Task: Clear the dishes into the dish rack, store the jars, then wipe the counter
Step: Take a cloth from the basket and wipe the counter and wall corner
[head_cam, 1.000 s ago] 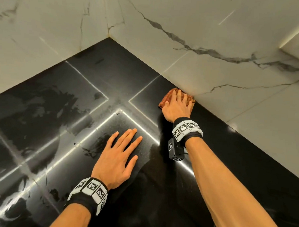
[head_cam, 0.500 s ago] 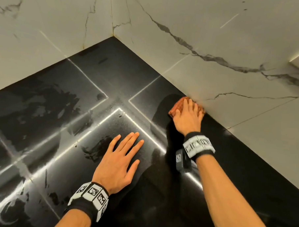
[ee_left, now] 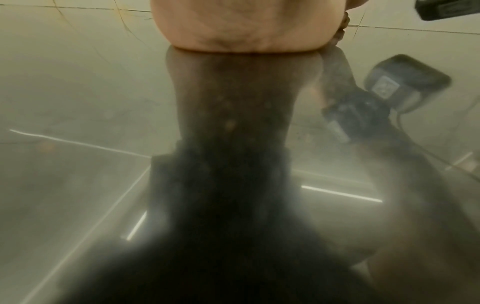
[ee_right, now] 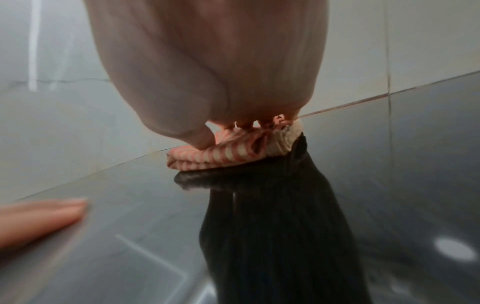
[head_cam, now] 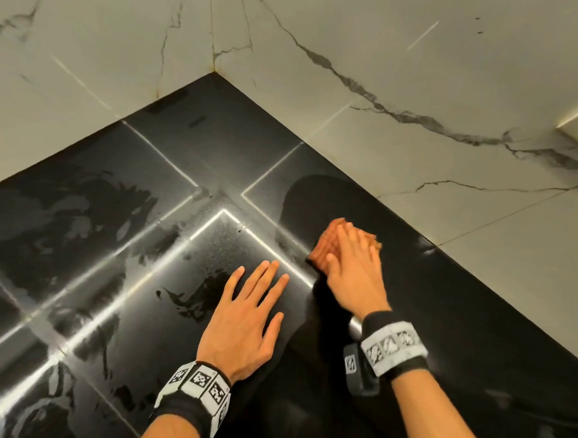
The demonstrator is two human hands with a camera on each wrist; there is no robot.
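Note:
A folded orange-and-white striped cloth (head_cam: 329, 243) lies on the glossy black counter (head_cam: 475, 309), a short way out from the marble wall. My right hand (head_cam: 355, 255) presses flat on it with straight fingers, blurred by motion. In the right wrist view the cloth (ee_right: 233, 154) bunches under that hand's palm (ee_right: 221, 72). My left hand (head_cam: 247, 316) rests flat and open on the counter just left of the cloth, fingers spread. In the left wrist view only its palm heel (ee_left: 246, 26) and a reflection show.
White marble walls (head_cam: 419, 75) meet in a corner at the back. Wet streaks and smears (head_cam: 82, 216) cover the counter's left half. A darker wiped patch (head_cam: 311, 200) lies beyond the cloth. No dishes or jars are in view.
My right hand has slid the cloth away from the wall and toward me, nearer the left hand. The left hand has stayed in place on the counter.

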